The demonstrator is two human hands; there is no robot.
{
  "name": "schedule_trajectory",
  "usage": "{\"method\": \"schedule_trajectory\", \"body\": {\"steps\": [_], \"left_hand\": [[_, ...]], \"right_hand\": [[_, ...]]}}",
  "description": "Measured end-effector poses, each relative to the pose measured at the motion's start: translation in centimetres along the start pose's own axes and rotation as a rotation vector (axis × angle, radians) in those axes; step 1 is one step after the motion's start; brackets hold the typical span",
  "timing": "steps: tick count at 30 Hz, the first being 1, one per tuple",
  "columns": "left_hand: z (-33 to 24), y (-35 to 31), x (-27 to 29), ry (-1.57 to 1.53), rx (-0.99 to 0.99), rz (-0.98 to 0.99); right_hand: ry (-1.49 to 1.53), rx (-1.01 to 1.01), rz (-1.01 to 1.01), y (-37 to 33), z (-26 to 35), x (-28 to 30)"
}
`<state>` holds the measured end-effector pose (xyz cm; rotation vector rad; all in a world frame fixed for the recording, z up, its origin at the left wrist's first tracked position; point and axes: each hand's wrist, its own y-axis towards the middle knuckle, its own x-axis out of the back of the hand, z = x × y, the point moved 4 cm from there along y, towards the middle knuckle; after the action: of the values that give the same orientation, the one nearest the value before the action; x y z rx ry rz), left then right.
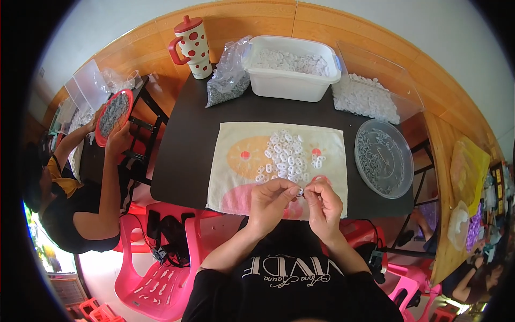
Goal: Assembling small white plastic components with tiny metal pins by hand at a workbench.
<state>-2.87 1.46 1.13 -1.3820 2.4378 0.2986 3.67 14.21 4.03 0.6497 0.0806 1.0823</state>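
Note:
Over the near edge of a patterned cloth [217, 161], my left hand [268, 205] and my right hand [324, 208] meet fingertip to fingertip. Both are closed in a pinch around a small white plastic piece [300, 192], mostly covered by the fingers. Whether a second tiny part is between them is too small to tell. Just beyond my hands lies a loose pile of white oval plastic pieces with holes [284, 153]. A smaller cluster of the same pieces [318, 161] rests to its right.
A round clear tray [390, 189] of small grey parts stands right. Along the back are a white tub [292, 86], a clear box [402, 80] of white pieces, a bag of grey parts [229, 80] and a dotted tumbler [194, 48]. Left, another person holds a red tray [130, 99].

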Motion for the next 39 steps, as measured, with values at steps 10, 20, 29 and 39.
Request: {"method": "schedule_trajectory", "body": {"steps": [10, 20, 29, 39], "left_hand": [[-0.2, -0.8, -0.6, 0.015, -0.103, -0.073], [-0.1, -1.2, -1.3, 0.032, -0.235, -0.166], [0.7, -0.8, -0.3, -0.139, -0.047, -0.139], [0.5, -0.6, 0.9, -0.158, -0.024, -0.075]], "right_hand": [[-0.13, 0.1, -0.079, -0.7, 0.5, -0.6], [-0.209, 0.196, -0.118, -0.9, 1.2, -1.4], [0.285, -0.244, -0.065, -0.5, -1.0, 0.2], [0.222, -0.206, 0.039, -0.3, -0.9, -1.1]]}}
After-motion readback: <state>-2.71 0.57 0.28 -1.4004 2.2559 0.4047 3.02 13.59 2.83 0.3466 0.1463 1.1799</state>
